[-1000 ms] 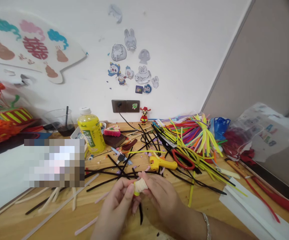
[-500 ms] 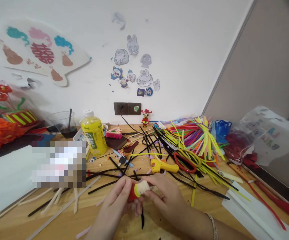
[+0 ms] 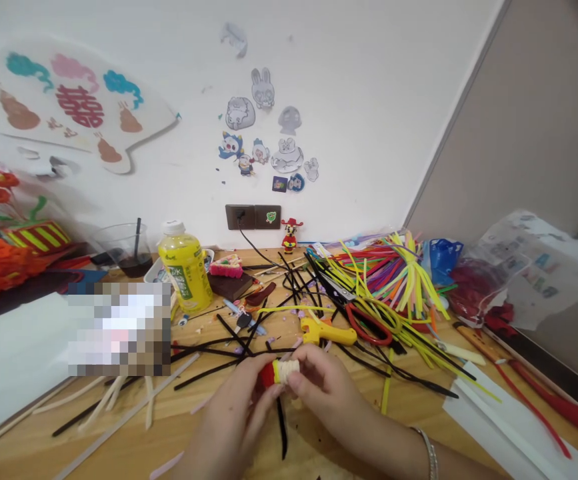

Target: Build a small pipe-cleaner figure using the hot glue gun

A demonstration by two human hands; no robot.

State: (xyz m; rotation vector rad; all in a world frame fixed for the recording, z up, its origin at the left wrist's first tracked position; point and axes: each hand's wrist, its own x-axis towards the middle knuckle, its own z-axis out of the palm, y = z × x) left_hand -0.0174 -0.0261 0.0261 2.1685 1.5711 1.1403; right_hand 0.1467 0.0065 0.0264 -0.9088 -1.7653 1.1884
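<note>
Turned a little since the last view, the small roll of cream pipe cleaner is now held sideways, with its red end toward the left hand. It is gripped by the fingers of that hand and the right hand, which is nearer the cream end. A black stem is seen below it. A yellow glue gun is left just past it on the table.

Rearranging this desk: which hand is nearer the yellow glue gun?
Right. The right hand is just in front of the yellow glue gun; the left hand is farther off, to its left.
</note>
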